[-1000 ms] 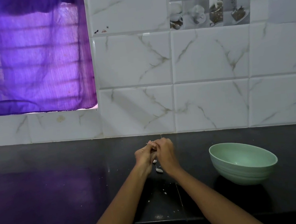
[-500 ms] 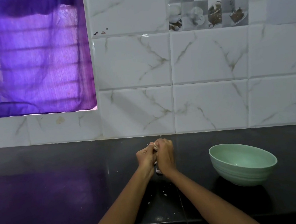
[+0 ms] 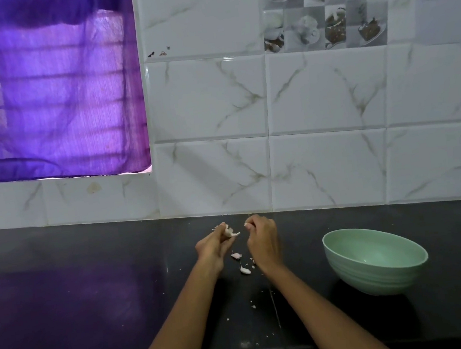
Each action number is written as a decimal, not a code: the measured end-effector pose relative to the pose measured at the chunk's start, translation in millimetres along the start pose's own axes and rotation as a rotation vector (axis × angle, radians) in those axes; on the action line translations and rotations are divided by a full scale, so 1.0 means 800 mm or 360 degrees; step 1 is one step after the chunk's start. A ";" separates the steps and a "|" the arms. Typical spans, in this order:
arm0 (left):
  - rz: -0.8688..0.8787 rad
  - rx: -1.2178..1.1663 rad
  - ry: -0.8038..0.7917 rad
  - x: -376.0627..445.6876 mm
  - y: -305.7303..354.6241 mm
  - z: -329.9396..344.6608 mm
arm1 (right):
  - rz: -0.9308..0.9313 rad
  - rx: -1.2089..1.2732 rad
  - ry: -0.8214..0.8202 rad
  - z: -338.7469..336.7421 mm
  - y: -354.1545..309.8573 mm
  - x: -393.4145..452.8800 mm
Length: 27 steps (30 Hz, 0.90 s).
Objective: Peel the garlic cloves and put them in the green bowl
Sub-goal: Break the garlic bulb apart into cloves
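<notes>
My left hand (image 3: 214,247) grips a garlic clove (image 3: 231,232) whose pale skin sticks out between the fingers. My right hand (image 3: 263,242) is a short way to its right, fingers curled, with a small pale bit pinched at the fingertips. Two loose garlic cloves (image 3: 236,256) (image 3: 245,270) lie on the black counter (image 3: 93,288) between my wrists. The green bowl (image 3: 375,260) stands on the counter to the right of my right hand, and its visible inside looks empty.
Small flakes of garlic skin (image 3: 253,305) are scattered on the counter near my forearms. A white marble-tiled wall (image 3: 322,164) rises just behind my hands. A purple curtain (image 3: 50,93) covers the window at upper left. The counter's front edge runs along the bottom.
My hands were pressed together on the clove; now they have pulled apart, the left keeping the clove. The two loose cloves on the counter are now uncovered.
</notes>
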State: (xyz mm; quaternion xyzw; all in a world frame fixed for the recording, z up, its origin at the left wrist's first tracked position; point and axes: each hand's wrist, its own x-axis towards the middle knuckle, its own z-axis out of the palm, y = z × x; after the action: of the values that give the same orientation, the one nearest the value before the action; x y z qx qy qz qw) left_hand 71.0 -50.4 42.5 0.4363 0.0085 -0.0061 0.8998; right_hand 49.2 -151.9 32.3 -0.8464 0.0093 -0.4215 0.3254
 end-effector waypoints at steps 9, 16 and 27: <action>-0.0030 0.0135 -0.0033 0.001 -0.005 0.000 | -0.0138 0.0319 -0.0197 0.002 -0.005 -0.001; 0.0075 0.0253 -0.0138 0.005 -0.015 -0.001 | 0.0164 0.0537 -0.0216 -0.004 -0.007 -0.002; 0.0518 0.0659 -0.0139 -0.006 -0.028 0.013 | 0.0594 0.0609 0.0017 0.000 -0.008 -0.002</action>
State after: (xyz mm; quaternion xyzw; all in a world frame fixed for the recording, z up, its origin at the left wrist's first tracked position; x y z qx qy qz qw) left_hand 66.2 -72.0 31.3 0.6059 -0.1019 0.1182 0.7801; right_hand 46.3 -146.4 35.1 -0.7509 0.0872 -0.3526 0.5515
